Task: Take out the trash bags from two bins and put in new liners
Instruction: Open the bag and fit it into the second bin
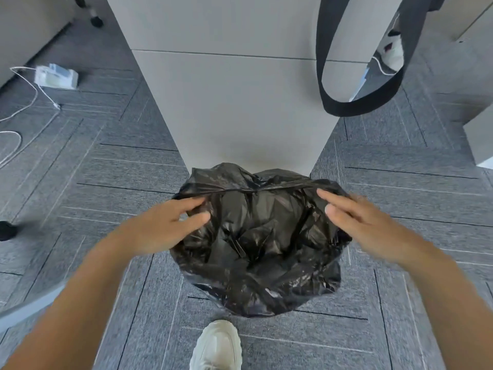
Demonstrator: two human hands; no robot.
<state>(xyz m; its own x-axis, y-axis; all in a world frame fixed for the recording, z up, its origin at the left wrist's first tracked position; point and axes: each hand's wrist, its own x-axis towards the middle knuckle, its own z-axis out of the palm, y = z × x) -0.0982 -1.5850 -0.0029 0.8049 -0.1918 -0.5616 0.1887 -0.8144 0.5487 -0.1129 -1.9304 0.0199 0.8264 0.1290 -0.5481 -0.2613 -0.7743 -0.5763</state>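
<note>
Trash bag [256,236], black plastic, is standing on the grey carpet floor [120,161]. Its far side is touching the foot of a pale grey panel [240,97] that is standing upright ahead of me. The bag is lying open at the top. Its mouth is spreading wide and its plastic is folding outward and down over the sides, so the bin beneath it is hidden from me. A taut band of plastic is running across the far part of the mouth from side to side. The inside is showing only crumpled black folds.

My left hand [170,222] is hovering at the left side of the mouth. Its fingers [186,204] are lying loosely apart, with the fingertips touching the rim plastic and the thumb sitting clear below them. It is gripping nothing.

My right hand [360,217] is hovering at the right side of the mouth. Its fingers are lying straight and spread over the rim, slightly blurred. I cannot tell whether they are touching the plastic. This hand is also holding nothing.

My pale shoe [217,345] is standing on the floor just beside the near side of the bag. A black strap [354,108] is hanging in a loop in front of the panel's right edge. Well apart to the left, a white box [57,78] is lying on the floor with a white cable [49,98] trailing beside it.
</note>
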